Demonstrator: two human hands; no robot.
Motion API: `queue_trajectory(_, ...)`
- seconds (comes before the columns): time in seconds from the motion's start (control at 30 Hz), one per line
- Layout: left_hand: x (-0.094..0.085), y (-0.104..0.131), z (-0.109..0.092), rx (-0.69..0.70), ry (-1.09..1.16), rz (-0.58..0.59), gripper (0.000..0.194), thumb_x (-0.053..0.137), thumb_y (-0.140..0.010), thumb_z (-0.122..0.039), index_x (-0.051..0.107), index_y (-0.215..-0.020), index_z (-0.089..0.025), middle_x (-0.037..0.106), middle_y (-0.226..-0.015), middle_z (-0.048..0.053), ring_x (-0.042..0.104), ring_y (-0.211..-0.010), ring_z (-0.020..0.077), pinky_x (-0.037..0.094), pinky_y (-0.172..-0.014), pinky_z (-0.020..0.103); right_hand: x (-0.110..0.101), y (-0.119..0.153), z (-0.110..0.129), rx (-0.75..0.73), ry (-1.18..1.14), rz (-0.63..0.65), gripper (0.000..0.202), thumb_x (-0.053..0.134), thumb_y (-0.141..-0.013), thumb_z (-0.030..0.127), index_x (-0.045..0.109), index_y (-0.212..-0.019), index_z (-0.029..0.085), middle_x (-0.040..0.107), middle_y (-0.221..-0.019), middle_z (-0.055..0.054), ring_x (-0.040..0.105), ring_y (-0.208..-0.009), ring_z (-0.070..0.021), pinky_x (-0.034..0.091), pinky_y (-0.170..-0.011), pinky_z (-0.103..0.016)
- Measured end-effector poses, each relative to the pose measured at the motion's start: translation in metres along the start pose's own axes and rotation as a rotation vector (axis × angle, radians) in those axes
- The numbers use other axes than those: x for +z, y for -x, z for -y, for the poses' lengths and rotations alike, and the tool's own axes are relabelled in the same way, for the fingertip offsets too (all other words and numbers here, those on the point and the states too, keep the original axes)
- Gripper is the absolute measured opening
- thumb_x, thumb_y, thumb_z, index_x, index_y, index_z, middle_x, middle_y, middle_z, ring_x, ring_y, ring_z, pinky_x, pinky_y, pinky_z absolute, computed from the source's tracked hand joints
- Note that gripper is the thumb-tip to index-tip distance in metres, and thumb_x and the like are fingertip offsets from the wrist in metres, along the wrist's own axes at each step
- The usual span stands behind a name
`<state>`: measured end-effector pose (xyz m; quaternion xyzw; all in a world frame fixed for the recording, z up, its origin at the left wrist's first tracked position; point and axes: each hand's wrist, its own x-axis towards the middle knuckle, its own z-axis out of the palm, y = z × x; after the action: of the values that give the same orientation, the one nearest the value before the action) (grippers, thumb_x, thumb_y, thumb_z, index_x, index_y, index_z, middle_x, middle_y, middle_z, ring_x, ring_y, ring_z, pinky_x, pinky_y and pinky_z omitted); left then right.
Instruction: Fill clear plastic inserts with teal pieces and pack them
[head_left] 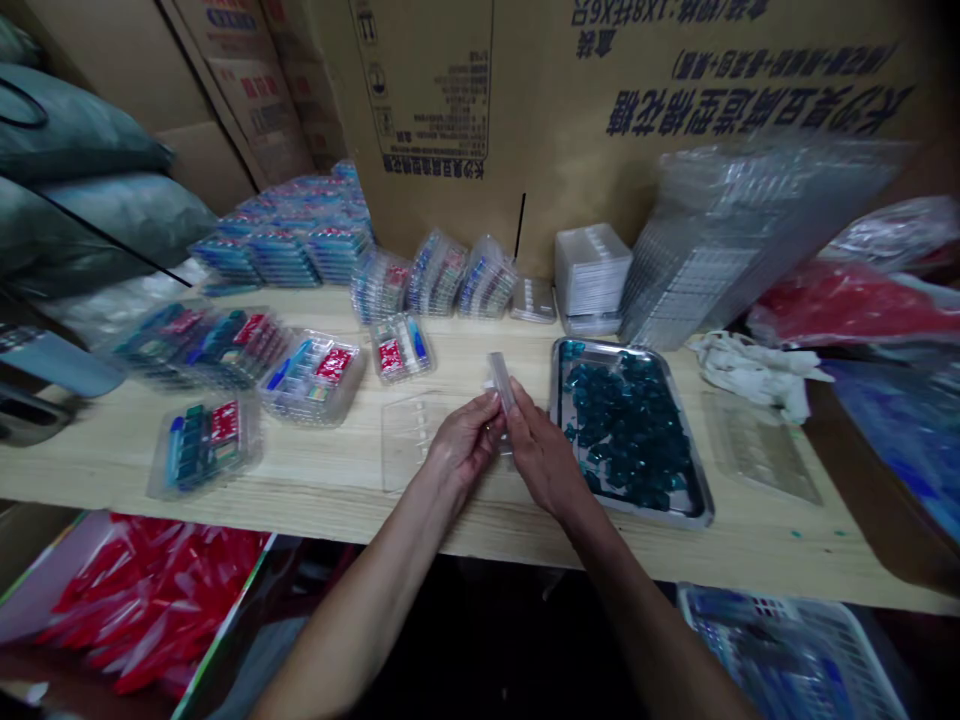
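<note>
Over the middle of the table, my right hand (544,450) is closed around a narrow clear plastic piece (498,378), seen almost edge-on. The fingers of my left hand (471,432) pinch at its left side; a small whitish bit shows there, too blurred to name. Under the hands, a flat clear plastic tray (405,440) lies on the table, partly hidden by my left forearm. Just right of my right hand is a metal tray (694,470) holding many dark teal translucent pieces (630,420).
Filled clear packs (311,375) with red and blue items stand at left, one pack (403,348) nearer the middle. Stacked clear trays (592,275) line the back before a large carton (487,100). A white glove (754,370) lies right. Red packets (161,590) fill a box below left.
</note>
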<state>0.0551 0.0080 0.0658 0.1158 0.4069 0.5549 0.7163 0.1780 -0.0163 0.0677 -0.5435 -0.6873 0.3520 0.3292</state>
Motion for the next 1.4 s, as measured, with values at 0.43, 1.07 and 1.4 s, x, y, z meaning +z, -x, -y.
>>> queue_trajectory(0.43, -0.004, -0.008, 0.007, -0.037, 0.047, 0.059, 0.011, 0.075, -0.076, -0.005, 0.070, -0.085, -0.010, 0.067, -0.066, 0.000, 0.060, -0.052, 0.0052, 0.051, -0.052, 0.012, 0.000, -0.002, -0.003, 0.017, 0.005, 0.031, 0.068, 0.019, -0.100, 0.055, 0.028, -0.156, 0.017, 0.051, -0.144, -0.014, 0.045, -0.136, -0.0286, 0.035, -0.112, -0.048)
queue_trajectory(1.07, -0.065, 0.018, -0.061, 0.598, -0.743, -0.486, 0.013, 0.072, -0.070, -0.021, 0.063, -0.078, -0.016, 0.049, -0.058, -0.005, 0.041, -0.047, 0.0086, 0.028, -0.042, 0.018, -0.009, -0.009, -0.012, -0.009, -0.121, -0.022, 0.067, 0.031, -0.098, 0.053, 0.026, -0.156, 0.019, 0.034, -0.159, -0.010, 0.032, -0.146, -0.0261, 0.023, -0.120, -0.047)
queue_trajectory(1.4, 0.019, 0.016, -0.024, 0.040, -0.333, -0.103, 0.020, 0.080, -0.062, -0.010, 0.072, -0.080, -0.014, 0.071, -0.070, 0.002, 0.063, -0.056, 0.0099, 0.050, -0.050, 0.016, -0.010, -0.007, 0.023, 0.018, 0.016, 0.027, 0.056, 0.029, -0.101, 0.044, 0.029, -0.154, 0.026, 0.050, -0.147, -0.008, 0.055, -0.126, -0.0263, 0.043, -0.107, -0.042)
